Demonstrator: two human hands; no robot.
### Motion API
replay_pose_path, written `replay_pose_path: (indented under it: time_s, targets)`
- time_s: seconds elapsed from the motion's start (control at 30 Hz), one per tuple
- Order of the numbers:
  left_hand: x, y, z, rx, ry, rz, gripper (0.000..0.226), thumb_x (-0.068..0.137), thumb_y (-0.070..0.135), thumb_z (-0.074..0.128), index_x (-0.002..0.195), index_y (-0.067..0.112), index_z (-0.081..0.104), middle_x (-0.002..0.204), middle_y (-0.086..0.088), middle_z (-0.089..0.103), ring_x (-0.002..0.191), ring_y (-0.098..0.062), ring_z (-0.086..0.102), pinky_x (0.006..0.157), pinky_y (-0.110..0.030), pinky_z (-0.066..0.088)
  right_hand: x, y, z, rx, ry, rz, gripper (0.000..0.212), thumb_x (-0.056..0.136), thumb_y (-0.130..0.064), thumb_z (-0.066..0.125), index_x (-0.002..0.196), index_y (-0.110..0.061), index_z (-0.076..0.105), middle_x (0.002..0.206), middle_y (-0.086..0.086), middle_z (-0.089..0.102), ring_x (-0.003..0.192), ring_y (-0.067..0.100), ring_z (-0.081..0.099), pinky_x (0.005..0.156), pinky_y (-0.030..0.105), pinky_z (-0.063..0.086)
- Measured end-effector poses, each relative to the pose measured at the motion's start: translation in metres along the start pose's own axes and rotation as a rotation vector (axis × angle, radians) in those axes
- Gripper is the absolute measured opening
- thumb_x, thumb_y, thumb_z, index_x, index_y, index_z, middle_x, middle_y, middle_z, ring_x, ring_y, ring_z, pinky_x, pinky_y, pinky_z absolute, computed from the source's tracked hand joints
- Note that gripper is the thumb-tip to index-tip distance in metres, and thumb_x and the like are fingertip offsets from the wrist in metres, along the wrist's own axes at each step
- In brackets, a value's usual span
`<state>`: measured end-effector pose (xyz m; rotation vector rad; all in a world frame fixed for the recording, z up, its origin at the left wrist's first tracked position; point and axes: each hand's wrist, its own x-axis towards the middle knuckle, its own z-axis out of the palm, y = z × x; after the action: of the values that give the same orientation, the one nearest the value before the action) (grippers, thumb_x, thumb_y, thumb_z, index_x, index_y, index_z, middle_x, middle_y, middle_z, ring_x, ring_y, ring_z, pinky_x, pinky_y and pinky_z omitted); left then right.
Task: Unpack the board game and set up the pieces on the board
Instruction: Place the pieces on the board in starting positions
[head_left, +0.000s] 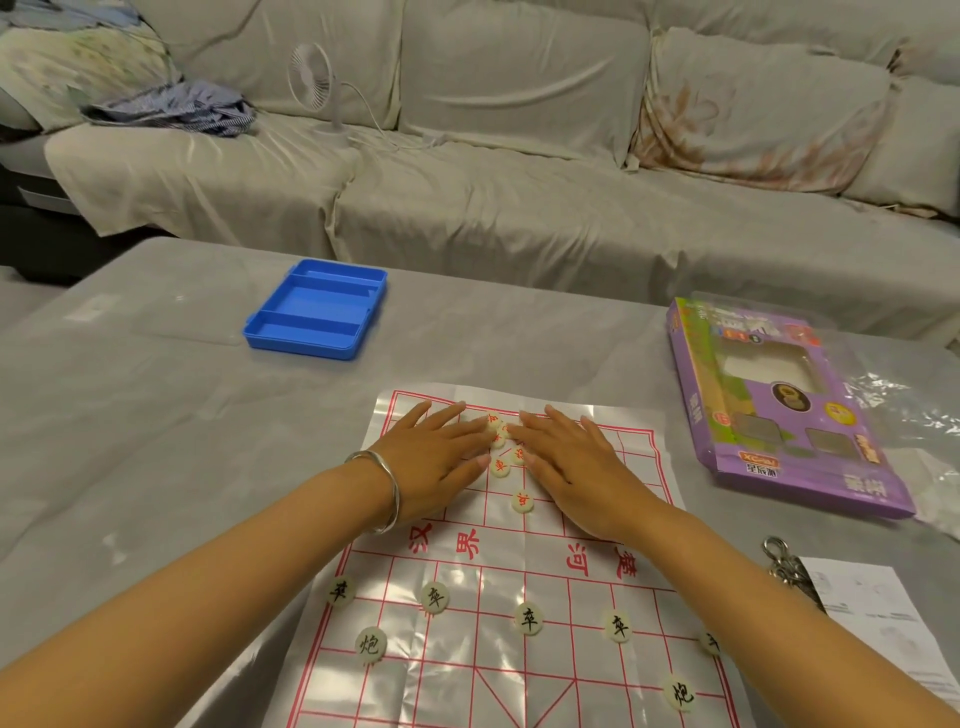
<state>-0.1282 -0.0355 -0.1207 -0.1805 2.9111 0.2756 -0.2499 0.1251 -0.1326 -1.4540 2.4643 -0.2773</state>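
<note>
A plastic sheet board (488, 670) with a red grid lies on the table in front of me. Several cream discs with black characters (528, 618) sit spaced out on its near half. A cluster of red-lettered discs (501, 457) lies on the far half. My left hand (436, 457), with a silver bangle on the wrist, lies flat with straight fingers to the left of that cluster. Flat on the cluster's right side lies my right hand (576, 467), fingertips touching the discs. One red disc (522, 502) sits alone between my wrists.
An open blue plastic case (317, 309) rests at the far left of the table. The purple game box (779, 410) and crinkled clear wrap (909, 410) lie at the right. A metal key chain (784, 566) and a paper sheet (883, 618) sit near the right edge. A covered sofa is behind.
</note>
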Motion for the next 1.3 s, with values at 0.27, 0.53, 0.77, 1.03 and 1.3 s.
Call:
replay_pose_path:
  time_s: [0.27,0.53,0.77,1.03,1.3]
  targets:
    - [0.03,-0.01,-0.02,-0.104,0.187,-0.158,0.044,0.094,0.038,0.045,0.137,0.028,0.04,0.137,0.002,0.046,0.124,-0.018,0.043,0.103,-0.032,0.036,-0.007,0.009,-0.01,0.371,0.205,0.153,0.038,0.096,-0.04,0.039,0.134,-0.035,0.041,0.146,-0.01,0.035,0.137,0.014,0.028,0.111,0.034,0.026]
    - [0.059,-0.01,-0.022,-0.227,0.159,-0.172,0.033,0.085,0.038,0.062,0.116,0.027,0.063,0.113,0.001,0.061,0.091,-0.014,0.05,0.082,-0.024,0.043,-0.013,0.019,-0.017,0.527,0.306,0.161,0.026,0.096,-0.037,0.042,0.12,-0.039,0.05,0.138,-0.01,0.044,0.127,0.015,0.042,0.101,0.04,0.045]
    - [0.039,0.006,-0.04,-0.358,0.341,-0.046,0.03,0.084,0.033,0.063,0.114,0.026,0.064,0.114,0.005,0.063,0.095,-0.007,0.047,0.084,-0.021,0.039,-0.018,0.014,-0.031,0.721,0.34,0.208,0.026,0.094,-0.03,0.05,0.12,-0.029,0.051,0.124,-0.006,0.057,0.109,0.009,0.055,0.071,0.01,0.049]
    - [0.012,0.07,-0.033,-0.398,0.401,0.131,0.046,0.08,0.034,0.068,0.121,0.028,0.049,0.11,0.009,0.064,0.1,-0.008,0.054,0.088,-0.018,0.039,-0.057,0.008,-0.047,1.169,0.105,0.351,0.024,0.084,-0.025,0.065,0.108,-0.022,0.063,0.093,0.004,0.074,0.086,0.015,0.071,0.071,0.024,0.056]
    - [0.015,0.108,-0.017,-0.305,0.385,0.21,0.053,0.082,0.035,0.066,0.13,0.031,0.043,0.123,0.01,0.059,0.115,-0.01,0.049,0.1,-0.026,0.039,-0.099,0.031,-0.052,1.067,0.144,0.434,0.026,0.082,-0.022,0.069,0.107,-0.024,0.068,0.097,-0.001,0.072,0.087,0.013,0.069,0.068,0.018,0.053]
